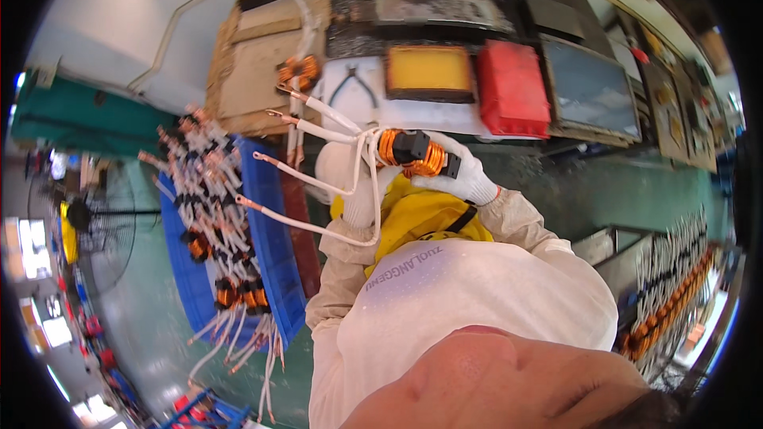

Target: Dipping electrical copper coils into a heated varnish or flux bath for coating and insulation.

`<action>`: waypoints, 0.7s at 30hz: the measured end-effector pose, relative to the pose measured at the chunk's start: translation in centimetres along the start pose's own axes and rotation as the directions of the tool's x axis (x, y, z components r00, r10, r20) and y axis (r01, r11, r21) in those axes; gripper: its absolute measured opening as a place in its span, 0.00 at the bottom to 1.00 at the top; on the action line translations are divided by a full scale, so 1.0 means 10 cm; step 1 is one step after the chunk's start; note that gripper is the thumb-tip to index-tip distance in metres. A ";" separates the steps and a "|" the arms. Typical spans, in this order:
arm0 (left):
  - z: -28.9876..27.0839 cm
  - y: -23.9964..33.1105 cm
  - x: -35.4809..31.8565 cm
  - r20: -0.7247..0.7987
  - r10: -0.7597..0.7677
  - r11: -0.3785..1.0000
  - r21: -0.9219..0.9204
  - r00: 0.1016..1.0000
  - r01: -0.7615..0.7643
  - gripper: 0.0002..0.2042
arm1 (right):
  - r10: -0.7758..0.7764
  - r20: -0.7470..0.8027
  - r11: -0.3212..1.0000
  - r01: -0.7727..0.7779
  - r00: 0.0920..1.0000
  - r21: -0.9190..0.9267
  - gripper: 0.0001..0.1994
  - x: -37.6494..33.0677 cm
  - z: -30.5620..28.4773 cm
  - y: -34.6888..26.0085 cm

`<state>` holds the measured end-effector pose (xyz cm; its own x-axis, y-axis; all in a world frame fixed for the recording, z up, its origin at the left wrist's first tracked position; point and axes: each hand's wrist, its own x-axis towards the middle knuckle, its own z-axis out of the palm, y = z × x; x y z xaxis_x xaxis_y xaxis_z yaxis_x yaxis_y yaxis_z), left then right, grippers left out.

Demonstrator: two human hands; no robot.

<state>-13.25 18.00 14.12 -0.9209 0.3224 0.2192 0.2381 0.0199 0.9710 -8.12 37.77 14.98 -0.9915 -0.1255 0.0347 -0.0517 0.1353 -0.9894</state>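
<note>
Before the bench (453, 117): one coil (417, 152), orange and black, white leads (310, 226) spread leftward. Right hand (469, 179): gloved, closed round the coil's right end. Left hand (338, 165): gloved, behind the leads; its grip we cannot tell. Step, we judge: handling the coil. Next move calls for firm support, leads untangled.

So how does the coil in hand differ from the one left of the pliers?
The held coil is gripped by the right hand, while the bench coil lies on the bench. The held coil shows black blocks; on the bench coil, none are plain. The held coil's leads fan leftward, while the bench coil has a lead running toward the bench's back. Both have orange windings and white leads.
</note>
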 end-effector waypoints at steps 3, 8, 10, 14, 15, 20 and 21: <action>0.34 -0.10 0.20 0.129 -0.129 0.947 -0.279 0.983 0.161 0.34 | 0.006 -0.163 0.998 0.005 0.987 0.066 0.36 -0.11 -0.34 -0.11; 0.61 -0.24 0.23 0.322 -0.381 0.908 -0.045 0.867 0.416 0.30 | 0.069 -0.374 0.995 -0.091 0.925 -0.043 0.38 -0.19 -0.98 -0.14; 0.56 -0.41 0.16 0.439 -0.287 0.956 0.076 0.851 0.284 0.29 | 0.076 -0.476 0.987 -0.133 0.876 -0.088 0.37 -0.23 -1.25 0.01; 0.47 -0.57 0.07 0.508 -0.345 0.919 0.012 0.789 0.394 0.25 | 0.011 -0.570 0.958 -0.172 0.822 -0.230 0.36 -0.22 -1.70 0.21; 0.48 -0.51 0.09 0.508 -0.343 0.919 0.008 0.790 0.394 0.25 | 0.010 -0.569 0.957 -0.173 0.823 -0.233 0.36 -0.23 -1.79 0.29; 0.57 -0.41 0.25 0.491 -0.348 0.920 0.012 0.799 0.393 0.25 | 0.169 -0.627 0.940 -0.315 0.761 -0.129 0.37 -0.14 -1.96 0.28; 0.61 -0.41 0.28 0.486 -0.347 0.920 0.010 0.802 0.392 0.25 | 0.168 -0.627 0.938 -0.319 0.760 -0.135 0.37 -0.13 -1.98 0.26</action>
<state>-14.91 24.61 10.20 -0.6708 0.7120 -0.2073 -0.1390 0.1539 0.9783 -9.38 57.79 15.15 -0.8375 0.5440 -0.0515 0.2513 0.2997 -0.9203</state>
